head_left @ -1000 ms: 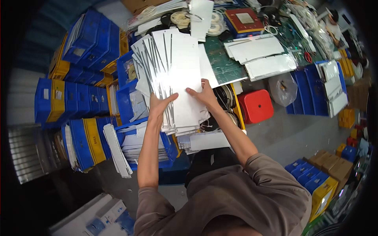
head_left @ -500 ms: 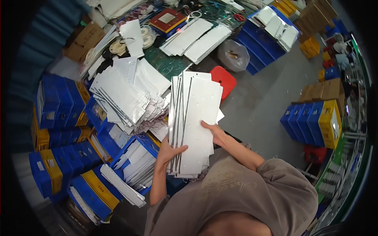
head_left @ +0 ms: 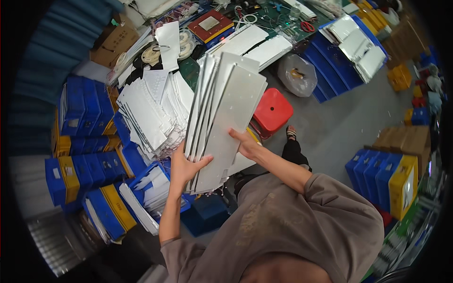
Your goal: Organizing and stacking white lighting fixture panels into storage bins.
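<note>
White metal-looking panels [head_left: 222, 118], a stack of long flat sheets, held up off the heap, tilted, fanned at the top. Left hand [head_left: 185, 166] grips the stack's lower left edge, fingers spread across its face. Right hand [head_left: 246, 142] clasps the right edge, thumb on top. Below left: loose pile of similar sheets [head_left: 148, 111]. Red stool [head_left: 272, 112] just right. Blue bins [head_left: 89, 165] left; contents possibly more sheets, unclear.

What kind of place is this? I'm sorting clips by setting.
Probably a small assembly workshop or factory floor: both hands hold a stack of white metal panels, blue storage bins crowd the floor, and a workbench carries tools and wiring.
</note>
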Tool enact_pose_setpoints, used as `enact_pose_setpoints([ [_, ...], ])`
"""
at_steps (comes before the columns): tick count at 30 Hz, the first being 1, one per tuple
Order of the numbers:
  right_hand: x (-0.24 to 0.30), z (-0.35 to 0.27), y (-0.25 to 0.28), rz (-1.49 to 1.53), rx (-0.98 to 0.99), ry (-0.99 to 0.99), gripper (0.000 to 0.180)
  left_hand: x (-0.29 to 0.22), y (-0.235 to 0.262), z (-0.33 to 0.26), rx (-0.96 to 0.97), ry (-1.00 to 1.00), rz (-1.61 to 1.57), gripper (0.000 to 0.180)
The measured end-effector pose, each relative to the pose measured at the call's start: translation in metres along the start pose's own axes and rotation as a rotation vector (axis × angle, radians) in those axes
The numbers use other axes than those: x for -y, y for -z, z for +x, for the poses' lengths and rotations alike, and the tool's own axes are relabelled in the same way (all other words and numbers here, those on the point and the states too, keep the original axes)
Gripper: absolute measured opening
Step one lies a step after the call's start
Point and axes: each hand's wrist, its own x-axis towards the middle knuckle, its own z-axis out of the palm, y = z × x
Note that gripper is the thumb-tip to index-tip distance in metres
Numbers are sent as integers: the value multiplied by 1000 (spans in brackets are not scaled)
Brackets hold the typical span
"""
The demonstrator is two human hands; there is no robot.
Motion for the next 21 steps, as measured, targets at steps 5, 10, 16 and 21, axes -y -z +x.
enact_pose_setpoints([
  [5,73,38,98,-38,147,-79,62,-72,-82,45,-111,10,388,54],
  [10,144,27,146,-85,143,-99,61,-147,-140,86,-54,49,633,48],
  [16,247,28,145,-418,-62,-70,53,-182,-177,157,35,-128,766,51],
  [21,316,32,159,-1106,25,185,32,-162,-194,221,-39,-294,909,55],
])
